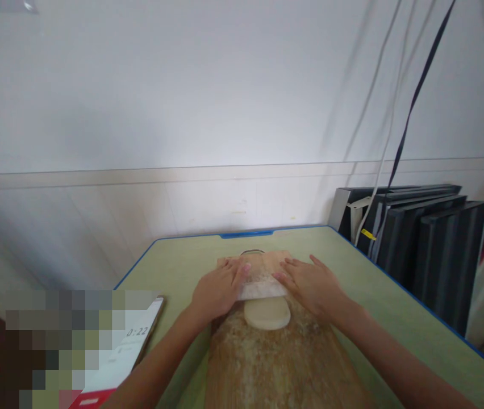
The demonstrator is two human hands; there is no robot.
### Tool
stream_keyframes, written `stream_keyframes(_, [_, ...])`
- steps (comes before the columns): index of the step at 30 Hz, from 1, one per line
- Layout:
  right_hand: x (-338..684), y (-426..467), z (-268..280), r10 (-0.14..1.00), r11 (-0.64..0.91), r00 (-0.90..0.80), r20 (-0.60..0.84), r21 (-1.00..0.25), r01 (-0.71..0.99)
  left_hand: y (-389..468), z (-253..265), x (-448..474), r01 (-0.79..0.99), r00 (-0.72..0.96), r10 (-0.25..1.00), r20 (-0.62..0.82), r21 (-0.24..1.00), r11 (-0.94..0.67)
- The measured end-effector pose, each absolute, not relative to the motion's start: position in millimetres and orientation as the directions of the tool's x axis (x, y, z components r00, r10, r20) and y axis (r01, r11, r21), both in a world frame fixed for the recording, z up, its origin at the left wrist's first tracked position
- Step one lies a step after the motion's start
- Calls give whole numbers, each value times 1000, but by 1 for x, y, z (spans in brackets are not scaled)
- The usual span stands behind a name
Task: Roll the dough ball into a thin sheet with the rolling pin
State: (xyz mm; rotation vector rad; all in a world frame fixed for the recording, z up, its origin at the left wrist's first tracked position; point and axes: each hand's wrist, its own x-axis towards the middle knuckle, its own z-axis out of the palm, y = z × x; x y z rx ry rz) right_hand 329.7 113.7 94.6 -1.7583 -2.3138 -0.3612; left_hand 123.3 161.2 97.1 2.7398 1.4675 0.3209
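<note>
A long wooden board [276, 369] runs up the middle of the worktop [186, 250], its far end short of the far edge; that leaves a margin on either side, and the length toward the person probably gives both arms a straight reach. On the board, toward its far end, lies a flat, rounded piece of dough [267, 319]. Just beyond it, touching or nearly so, a pale pin [263, 290] lies crosswise, roughly parallel to the far edge.

The left hand [218, 292] and the right hand [314, 287] lie palm down at the pin's two ends, thumbs turned inward, a placing that likely keeps the pressure even. The left fingers lie forward and fairly close together; the right fingers are a little spread, the outermost standing apart. Neither hand seems to pinch anything; how the palms meet the pin is hidden.

Near the left edge a phone [140, 335] lies face up beside the left forearm, perhaps so its timer-like digits can be read without leaning. Dark panels [429, 244] stand upright beyond the right edge, near the far right corner, apparently stacked there to stay off the worktop.
</note>
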Motion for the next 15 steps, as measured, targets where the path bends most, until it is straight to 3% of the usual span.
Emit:
stream_keyframes(9, [330, 76, 73, 887, 227, -244, 393, 90, 970, 122, 96, 110, 815, 557, 818, 141, 97, -572])
stream_keyframes(13, [336, 46, 52, 758, 298, -334, 561, 157, 941, 95, 100, 103, 801, 589, 806, 57, 91, -592])
stream_keyframes(15, [336, 49, 55, 808, 283, -310, 500, 131, 950, 100, 99, 106, 799, 593, 802, 75, 69, -597])
